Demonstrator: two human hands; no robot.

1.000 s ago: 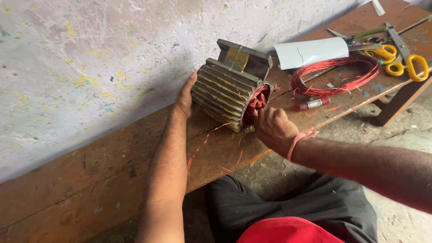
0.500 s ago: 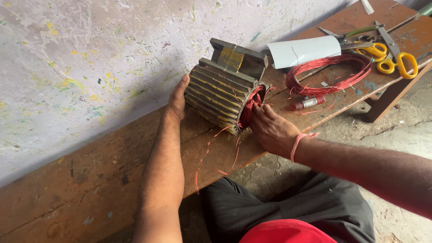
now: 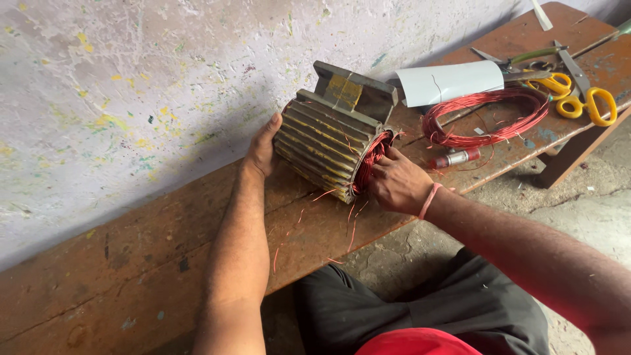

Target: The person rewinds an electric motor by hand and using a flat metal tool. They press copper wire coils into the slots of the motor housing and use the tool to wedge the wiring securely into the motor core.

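A ribbed motor stator (image 3: 328, 148) is lying on its side on the wooden bench (image 3: 131, 263), between the two hands. Its far end is braced by the left hand (image 3: 263, 148), laid flat and open against the housing. The right hand (image 3: 394, 184) is curled at the near open end, its fingertips pressed into the red copper windings (image 3: 369, 164); whether a strand is actually pinched cannot be told. Loose wire ends (image 3: 315, 223) trail onto the bench just below that hand. The step in hand is judged to be the dressing of the windings at the stator's mouth. A steady brace and careful finger work among thin strands are called for next. Beyond the right hand lie a coil of red wire (image 3: 486, 118), a white sheet (image 3: 447, 82) and yellow-handled scissors (image 3: 591, 98).
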